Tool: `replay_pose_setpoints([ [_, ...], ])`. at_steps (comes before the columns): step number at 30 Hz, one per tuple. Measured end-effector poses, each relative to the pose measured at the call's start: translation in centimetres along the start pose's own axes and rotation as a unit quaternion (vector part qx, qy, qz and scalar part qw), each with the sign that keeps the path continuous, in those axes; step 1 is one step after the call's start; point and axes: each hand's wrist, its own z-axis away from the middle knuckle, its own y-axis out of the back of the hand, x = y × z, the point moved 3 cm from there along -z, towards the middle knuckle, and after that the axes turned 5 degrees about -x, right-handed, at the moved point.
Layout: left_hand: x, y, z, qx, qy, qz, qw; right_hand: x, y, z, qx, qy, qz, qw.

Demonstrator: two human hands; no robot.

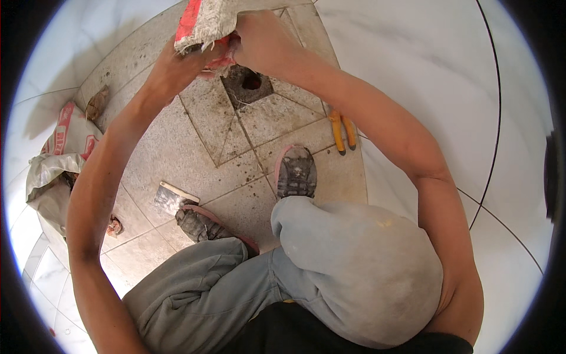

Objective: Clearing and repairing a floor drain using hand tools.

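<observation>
Person's crouched on the beige tiled floor (pixel 194 138), knees up, both arms stretched out toward the floor's far end. The thing in hand is a ragged piece of sack (pixel 215 22), white w/ a red band, frayed along its lower edge. It's held up off the floor near the far end, btwn the two hands.

L hand (pixel 187 64) has its grip closed on the sack's frayed lower edge; the flap covers most of its fingers. R hand (pixel 262 40) is curled in tight at the sack's R side, grip closed on it too, tho its fingertips are hidden. Some reddish stuff (pixel 223 61) shows btwn the hands, too bunched to make out.

Just this side of the hands, toward the floor's far end, is a dark square recess (pixel 239 88) w/ a round hole (pixel 252 81) in it, dirt specks round abt. By the floor's R edge, a tool w/ orange handles (pixel 338 133) lies w/ its head out of sight behind the R forearm.

Flat-bladed scraper (pixel 168 200) is right by the toe of the L shoe (pixel 200 223); can't tell if they touch. R shoe (pixel 296 172) is planted nearer mid-floor. Along the floor's L edge: a crumpled pale bag w/ red print (pixel 73 133), mouth gaping, & a brown shrivelled scrap (pixel 97 102) just beyond it.
</observation>
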Motion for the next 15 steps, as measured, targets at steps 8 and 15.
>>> replay_pose_setpoints([
  [8, 2.5, 0.9, -3.0, 0.119, 0.047, 0.100, 0.987, -1.8, 2.2, -1.9, -0.030, -0.012, 0.038, 0.999],
  [15, 2.9, 0.5, -5.1, -0.025, 0.098, 0.175, 0.979, 3.9, 0.6, -3.0, -0.086, -0.023, 0.026, 0.996],
])
